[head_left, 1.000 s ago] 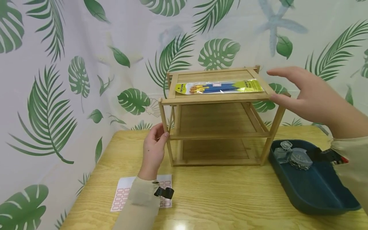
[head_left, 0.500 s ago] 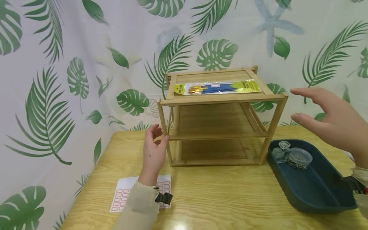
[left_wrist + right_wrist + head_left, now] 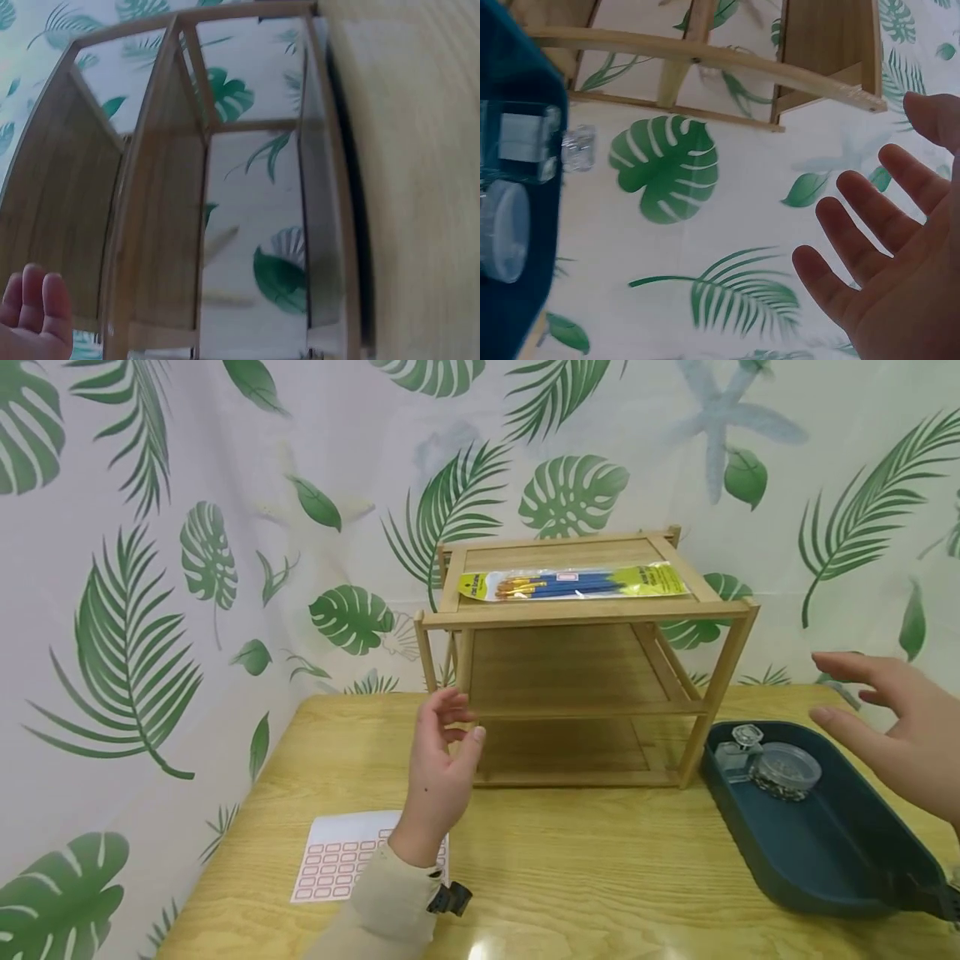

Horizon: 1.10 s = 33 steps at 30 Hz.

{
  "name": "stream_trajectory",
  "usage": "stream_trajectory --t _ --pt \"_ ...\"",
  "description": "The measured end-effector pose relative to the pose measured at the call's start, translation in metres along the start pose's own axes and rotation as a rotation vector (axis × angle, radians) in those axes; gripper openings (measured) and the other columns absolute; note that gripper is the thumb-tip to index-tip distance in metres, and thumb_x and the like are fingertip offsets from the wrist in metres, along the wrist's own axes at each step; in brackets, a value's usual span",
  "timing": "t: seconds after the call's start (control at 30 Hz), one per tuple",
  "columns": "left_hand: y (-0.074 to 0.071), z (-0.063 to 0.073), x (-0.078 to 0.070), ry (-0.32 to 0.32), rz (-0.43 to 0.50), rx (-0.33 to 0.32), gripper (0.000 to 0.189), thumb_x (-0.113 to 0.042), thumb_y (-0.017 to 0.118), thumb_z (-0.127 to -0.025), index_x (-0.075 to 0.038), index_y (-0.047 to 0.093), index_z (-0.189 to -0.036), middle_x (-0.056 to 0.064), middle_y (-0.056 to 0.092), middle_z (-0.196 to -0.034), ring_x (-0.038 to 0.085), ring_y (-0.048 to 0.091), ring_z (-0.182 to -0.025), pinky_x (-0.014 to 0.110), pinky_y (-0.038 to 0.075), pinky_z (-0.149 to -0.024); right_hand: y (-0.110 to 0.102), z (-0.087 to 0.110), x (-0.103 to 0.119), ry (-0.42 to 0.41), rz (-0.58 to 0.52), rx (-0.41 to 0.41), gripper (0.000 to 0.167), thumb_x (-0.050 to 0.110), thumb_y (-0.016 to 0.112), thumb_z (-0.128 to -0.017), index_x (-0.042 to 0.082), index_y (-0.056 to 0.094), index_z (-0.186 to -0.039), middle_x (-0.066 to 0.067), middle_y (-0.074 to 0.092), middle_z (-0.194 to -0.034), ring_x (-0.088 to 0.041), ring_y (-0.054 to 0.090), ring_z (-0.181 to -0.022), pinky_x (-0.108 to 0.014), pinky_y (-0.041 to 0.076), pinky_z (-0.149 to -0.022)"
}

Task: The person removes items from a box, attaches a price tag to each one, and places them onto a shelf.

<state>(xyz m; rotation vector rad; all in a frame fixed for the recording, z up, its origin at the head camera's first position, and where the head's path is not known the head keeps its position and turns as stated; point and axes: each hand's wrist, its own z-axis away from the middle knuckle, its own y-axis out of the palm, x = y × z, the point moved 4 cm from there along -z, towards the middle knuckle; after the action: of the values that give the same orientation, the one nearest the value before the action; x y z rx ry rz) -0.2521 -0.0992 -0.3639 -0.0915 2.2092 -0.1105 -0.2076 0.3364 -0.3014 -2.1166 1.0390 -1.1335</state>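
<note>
A wooden three-tier shelf rack [image 3: 585, 705] stands on the table. On its top board lies a clear and yellow-green packet of blue-handled paintbrushes [image 3: 570, 583]. My left hand [image 3: 441, 768] is held in front of the rack's left side, fingers loosely bent and holding nothing. In the left wrist view, the fingertips [image 3: 45, 307] of that hand appear beside the rack's shelves. My right hand [image 3: 896, 727] hovers above the right end of a dark blue tray [image 3: 810, 852], apart from the rack. Its fingers are spread and bare in the right wrist view.
Inside the tray are a square clear glass bottle [image 3: 738, 753] and a round clear tub [image 3: 786, 770] of small metallic pieces. A sheet of red-bordered labels [image 3: 337, 860] lies at the table's left. Behind hangs a leaf-printed cloth [image 3: 345, 460].
My right hand has left the rack's top right corner and moved right and down over the tray. My left hand has come off the left post and shifted right.
</note>
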Motion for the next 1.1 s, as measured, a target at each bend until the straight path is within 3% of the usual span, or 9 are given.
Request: stream_trajectory --t 0.17,0.4,0.5,0.6,0.77,0.87,0.97,1.0,1.1 --pt "0.032 0.010 0.005 -0.018 -0.011 0.226 0.050 -0.011 0.061 -0.101 -0.008 0.041 -0.146 0.005 0.052 -0.131 0.018 0.055 -0.113 0.043 0.048 -0.094 0.008 0.018 -0.022 0.029 -0.011 -0.037 0.056 0.009 0.058 -0.104 -0.004 0.036 -0.153 -0.040 0.040 -0.139 -0.059 0.034 -0.122 -0.074 0.023 -0.102" --pt "0.071 0.022 0.013 -0.104 0.012 0.412 0.051 -0.021 0.063 -0.102 -0.024 0.040 -0.148 -0.005 0.052 -0.133 0.014 0.056 -0.115 0.035 0.049 -0.097 0.018 0.036 -0.055 0.130 0.035 -0.021 0.057 0.009 0.058 -0.103 -0.008 0.033 -0.152 -0.044 0.040 -0.134 -0.061 0.040 -0.110 -0.068 0.037 -0.088" --pt "0.088 0.026 0.016 -0.130 0.031 0.472 0.052 -0.022 0.063 -0.102 -0.026 0.040 -0.148 -0.008 0.053 -0.132 0.012 0.056 -0.115 0.032 0.048 -0.097 0.025 0.047 -0.085 0.172 0.034 -0.026 0.059 0.009 0.059 -0.103 -0.005 0.033 -0.154 -0.045 0.040 -0.132 -0.063 0.040 -0.108 -0.071 0.037 -0.080" --pt "0.100 0.028 0.019 -0.151 0.063 0.508 0.052 -0.021 0.064 -0.102 -0.027 0.040 -0.147 -0.009 0.053 -0.130 0.012 0.057 -0.115 0.030 0.048 -0.097 0.034 0.059 -0.127 0.219 0.057 -0.055 0.061 0.013 0.059 -0.103 0.002 0.033 -0.157 -0.043 0.043 -0.132 -0.060 0.042 -0.108 -0.057 0.044 -0.078" --pt "0.114 0.029 0.021 -0.196 0.098 0.554 0.053 -0.021 0.064 -0.101 -0.028 0.040 -0.147 -0.011 0.052 -0.131 0.009 0.056 -0.115 0.028 0.048 -0.096 0.047 0.076 -0.178 0.292 0.039 -0.055 0.062 0.016 0.057 -0.104 0.009 0.030 -0.160 -0.044 0.040 -0.132 -0.061 0.041 -0.108 -0.062 0.043 -0.078" --pt "0.121 0.029 0.022 -0.214 0.113 0.587 0.053 -0.023 0.064 -0.102 -0.030 0.039 -0.148 -0.012 0.051 -0.131 0.006 0.056 -0.114 0.027 0.048 -0.096 0.050 0.084 -0.183 0.305 0.031 -0.043 0.059 0.015 0.054 -0.106 0.009 0.030 -0.159 -0.040 0.041 -0.129 -0.051 0.047 -0.105 -0.063 0.043 -0.082" --pt "0.128 0.028 0.022 -0.226 0.132 0.617 0.053 -0.024 0.063 -0.102 -0.029 0.038 -0.149 -0.012 0.051 -0.131 0.004 0.055 -0.114 0.026 0.047 -0.097 0.047 0.085 -0.165 0.317 -0.030 -0.012 0.054 0.011 0.050 -0.106 -0.009 0.032 -0.152 -0.043 0.039 -0.125 -0.053 0.044 -0.105 -0.067 0.039 -0.086" --pt "0.131 0.028 0.022 -0.237 0.137 0.625 0.053 -0.024 0.063 -0.102 -0.029 0.038 -0.149 -0.012 0.050 -0.131 0.004 0.055 -0.115 0.026 0.047 -0.097 0.047 0.086 -0.162 0.325 -0.018 -0.006 0.053 0.011 0.050 -0.106 -0.011 0.032 -0.151 -0.042 0.040 -0.122 -0.039 0.051 -0.102 -0.060 0.043 -0.083" --pt "0.140 0.028 0.025 -0.270 0.138 0.643 0.053 -0.025 0.063 -0.102 -0.028 0.039 -0.149 -0.013 0.051 -0.131 0.005 0.054 -0.117 0.025 0.046 -0.098 0.046 0.085 -0.154 0.371 -0.016 0.051 0.052 0.010 0.049 -0.106 -0.023 0.030 -0.141 -0.043 0.042 -0.113 -0.036 0.053 -0.090 -0.057 0.045 -0.073"
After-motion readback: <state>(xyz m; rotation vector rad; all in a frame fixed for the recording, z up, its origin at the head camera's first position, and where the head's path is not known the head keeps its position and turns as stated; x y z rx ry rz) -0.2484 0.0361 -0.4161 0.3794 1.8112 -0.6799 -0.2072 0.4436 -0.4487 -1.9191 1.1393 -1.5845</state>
